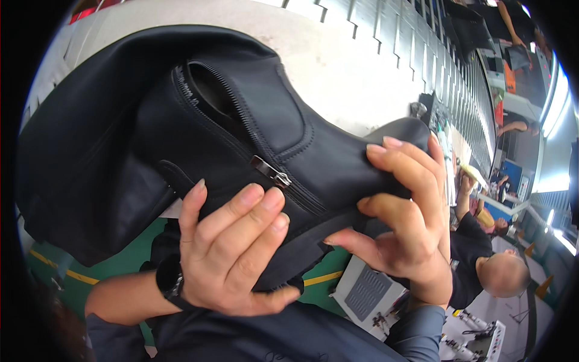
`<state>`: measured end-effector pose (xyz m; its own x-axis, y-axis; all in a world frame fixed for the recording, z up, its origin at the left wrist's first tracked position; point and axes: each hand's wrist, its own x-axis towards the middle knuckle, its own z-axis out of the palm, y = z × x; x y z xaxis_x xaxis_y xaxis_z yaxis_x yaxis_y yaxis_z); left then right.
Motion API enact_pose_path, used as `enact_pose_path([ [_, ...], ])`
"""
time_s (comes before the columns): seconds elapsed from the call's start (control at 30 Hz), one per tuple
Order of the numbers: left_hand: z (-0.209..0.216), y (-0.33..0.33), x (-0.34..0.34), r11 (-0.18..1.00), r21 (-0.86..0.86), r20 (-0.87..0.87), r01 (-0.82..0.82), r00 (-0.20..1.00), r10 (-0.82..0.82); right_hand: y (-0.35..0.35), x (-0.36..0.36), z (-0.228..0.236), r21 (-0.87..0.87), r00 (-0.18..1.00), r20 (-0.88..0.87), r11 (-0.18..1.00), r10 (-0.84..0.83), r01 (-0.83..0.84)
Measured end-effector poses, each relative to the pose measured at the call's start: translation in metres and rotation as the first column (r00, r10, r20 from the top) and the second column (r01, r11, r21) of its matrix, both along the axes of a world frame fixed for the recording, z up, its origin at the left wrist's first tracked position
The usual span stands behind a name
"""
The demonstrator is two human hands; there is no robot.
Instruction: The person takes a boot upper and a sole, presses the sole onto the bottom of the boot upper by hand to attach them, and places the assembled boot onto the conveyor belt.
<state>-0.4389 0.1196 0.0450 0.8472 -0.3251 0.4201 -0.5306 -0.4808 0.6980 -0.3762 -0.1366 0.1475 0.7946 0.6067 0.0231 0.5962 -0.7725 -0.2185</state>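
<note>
A black leather ankle boot [338,160] lies on its side in front of me, its toe turned to the right and its shaft spreading to the left. A zipper runs along its side, parted at the upper end, with the metal zipper pull [274,174] near the lower end. My left hand [232,256], with a dark watch at the wrist, lays its outstretched fingers on the boot just below the pull. Around the toe curls my right hand [407,211], its thumb at the sole edge and its fingers on the upper. The boot's far side is hidden.
Beyond the boot stretches a pale work surface [338,78] bordered by metal slats [392,30]. At the right a person in black [470,247] stands near equipment. A grey ridged pad [366,294] sits low beside my right arm, above green floor [108,256] with a yellow line.
</note>
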Motion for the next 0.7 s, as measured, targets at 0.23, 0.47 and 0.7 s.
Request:
enact_pose_path([
  [0.23,0.067,-0.011,0.095,0.933,0.153,0.003,0.326,0.944,-0.33,-0.029,-0.003,-0.016,0.23,0.99,0.098,0.97,-0.103,0.078],
  [0.47,0.046,-0.024,0.105,0.87,0.302,-0.114,0.39,0.921,-0.373,-0.017,-0.004,-0.019,0.139,0.99,0.118,0.988,-0.082,0.065],
  [0.7,0.047,-0.031,0.11,0.869,0.31,-0.145,0.385,0.923,-0.357,-0.024,0.002,-0.022,0.195,0.994,0.083,0.979,-0.074,0.057],
])
